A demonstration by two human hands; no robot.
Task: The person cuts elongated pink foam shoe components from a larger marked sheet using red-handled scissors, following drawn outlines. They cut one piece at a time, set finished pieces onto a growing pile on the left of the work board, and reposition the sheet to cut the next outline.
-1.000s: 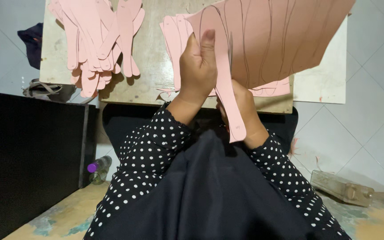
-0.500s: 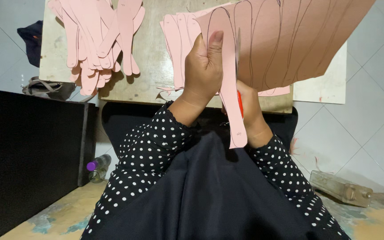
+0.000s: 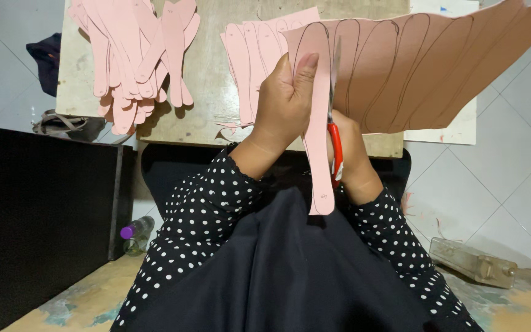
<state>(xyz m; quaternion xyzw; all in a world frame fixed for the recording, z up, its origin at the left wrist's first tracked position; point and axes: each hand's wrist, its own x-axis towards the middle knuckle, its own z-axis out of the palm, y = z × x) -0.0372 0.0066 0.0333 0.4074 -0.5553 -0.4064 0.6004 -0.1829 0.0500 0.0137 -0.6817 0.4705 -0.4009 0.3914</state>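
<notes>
- The left hand [image 3: 284, 101] pinches the pink sheet [image 3: 425, 67] up in front of the chest, thumb pressed flat on the front face, fingers curled behind the narrow end strip [image 3: 318, 147].
- Change from half a second back: the scissors [image 3: 335, 132] show more of themselves now, red handle clear just right of the thumb, blade running up along the drawn line beside the strip.
- That reads as the cut climbing: the strip hangs free below the grip, its lower tip down over the dark lap, joined to the sheet only up near the thumb, as far as I can judge.
- The right hand [image 3: 353, 154] sits behind the strip, closed around the red handle; whether the blades are shut, I cannot tell.
- The rest of the sheet fans away to the right of the grip, more curved outlines drawn across it, uncut.
- No bins or boxes here. Beyond the grip, the table [image 3: 216, 92] carries the stock: a loose pile of cut strips [image 3: 133, 55] far to the left of the hands, and a flatter fan of strips [image 3: 253, 49] right behind the left knuckles.
- Down left of the lap, a clear bottle [image 3: 135, 233] with a purple cap lies on the floor.
</notes>
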